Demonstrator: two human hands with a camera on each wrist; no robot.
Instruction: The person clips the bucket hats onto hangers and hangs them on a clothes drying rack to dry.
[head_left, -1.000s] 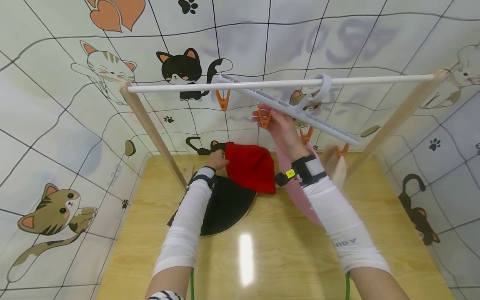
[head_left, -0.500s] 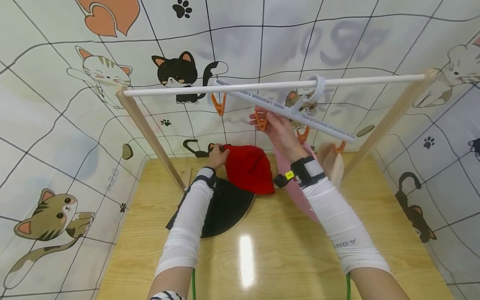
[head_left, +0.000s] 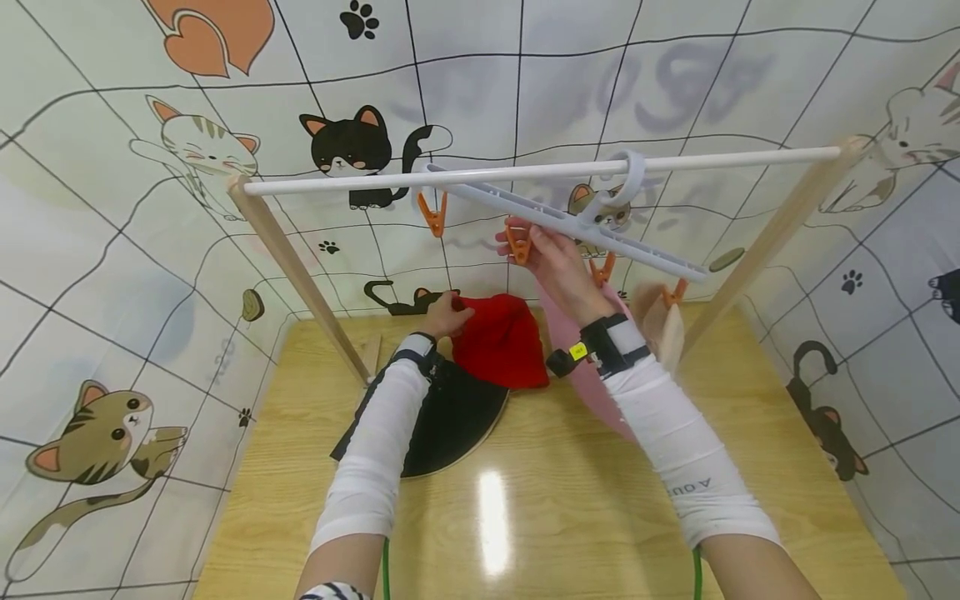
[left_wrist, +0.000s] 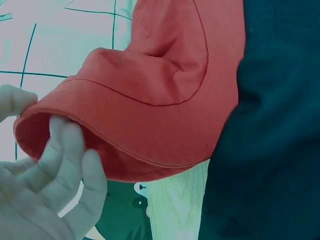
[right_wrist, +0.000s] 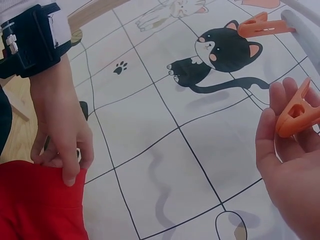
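My left hand (head_left: 446, 317) pinches the brim of a red bucket hat (head_left: 501, 342), thumb outside and fingers under the edge. In the left wrist view the hat (left_wrist: 165, 100) droops from the fingers (left_wrist: 65, 145). My right hand (head_left: 557, 265) is raised under a pale grey clip hanger (head_left: 555, 218), its fingers round an orange clip (head_left: 519, 247). The right wrist view has that clip (right_wrist: 296, 112) against the curled fingers; the thumb is hidden there. Another orange clip (head_left: 433, 215) hangs at the hanger's left end with nothing in it.
The hanger hooks over a white rod (head_left: 487, 173) on wooden posts (head_left: 300, 279). Pink cloth (head_left: 592, 392) and a beige item (head_left: 663, 329) hang from the right-hand clips. A black, round-edged item (head_left: 457, 425) lies on the wooden table (head_left: 570, 517).
My left hand has shifted right and slightly up with the brim of the red hat. The right hand stays at the same orange clip. The whole view has drifted slightly.
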